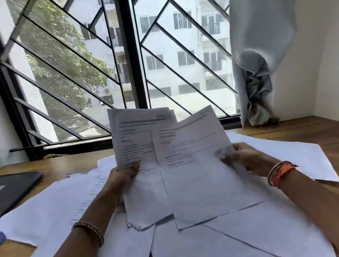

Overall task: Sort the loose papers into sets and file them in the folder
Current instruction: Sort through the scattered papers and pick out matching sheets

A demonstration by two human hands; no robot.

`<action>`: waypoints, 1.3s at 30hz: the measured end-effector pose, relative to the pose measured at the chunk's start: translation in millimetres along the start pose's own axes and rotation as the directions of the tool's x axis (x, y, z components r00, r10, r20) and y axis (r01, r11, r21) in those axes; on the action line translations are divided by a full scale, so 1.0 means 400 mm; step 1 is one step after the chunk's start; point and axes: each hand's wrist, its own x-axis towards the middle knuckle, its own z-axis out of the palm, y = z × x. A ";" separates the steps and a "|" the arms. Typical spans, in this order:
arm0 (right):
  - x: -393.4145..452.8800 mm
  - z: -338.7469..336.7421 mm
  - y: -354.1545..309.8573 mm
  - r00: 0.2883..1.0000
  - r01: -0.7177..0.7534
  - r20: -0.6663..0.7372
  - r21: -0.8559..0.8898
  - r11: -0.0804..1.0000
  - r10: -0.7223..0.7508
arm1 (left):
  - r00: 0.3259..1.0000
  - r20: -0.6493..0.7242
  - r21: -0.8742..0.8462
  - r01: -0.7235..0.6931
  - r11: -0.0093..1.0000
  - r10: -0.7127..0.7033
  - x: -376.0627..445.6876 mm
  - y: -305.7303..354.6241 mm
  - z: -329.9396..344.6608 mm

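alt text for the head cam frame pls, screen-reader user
A person's left hand holds a stack of printed sheets and the right hand a single sheet, raised over loose papers on a wooden desk. A dark folder lies left; barred window behind.

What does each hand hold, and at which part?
The left hand holds a few sheets at their left edge; the right hand holds one sheet at its right edge.

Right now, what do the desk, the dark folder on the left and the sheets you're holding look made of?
Desk: wood or wood-look laminate, with brown grain and a low sheen. Folder: probably plastic, dark, smooth, with a faint reflection. Sheets held in left hand and right hand: thin matte white printed paper that bends and creases.
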 end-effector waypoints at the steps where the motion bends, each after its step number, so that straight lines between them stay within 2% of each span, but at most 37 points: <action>1: -0.001 0.000 -0.004 1.000 0.011 0.017 -0.004 1.000 -0.011 | 1.000 0.007 0.002 -0.019 1.000 0.019 0.001 0.000 0.001; 6: 0.006 0.002 0.009 0.997 -0.028 0.069 -0.052 0.998 0.032 | 0.998 -0.004 0.012 -0.056 0.998 0.056 0.005 -0.004 0.002; 13: 0.016 -0.004 0.005 0.996 -0.017 0.087 0.101 0.995 0.008 | 0.997 -0.010 -0.022 -0.076 0.997 0.076 0.020 -0.010 -0.009; 23: 0.017 0.003 0.013 0.997 0.045 0.053 0.094 0.995 -0.050 | 0.991 -0.023 -0.060 -0.130 0.990 0.129 0.029 -0.015 -0.022; 33: 0.023 -0.002 0.020 0.992 0.066 -0.108 0.012 0.998 -0.064 | 0.985 -0.070 -0.064 -0.162 0.985 0.158 0.024 -0.015 -0.026; 39: 0.036 -0.009 0.025 0.959 0.148 -0.249 0.020 0.989 -0.139 | 0.978 -0.120 -0.136 -0.184 0.973 0.168 0.007 -0.001 -0.026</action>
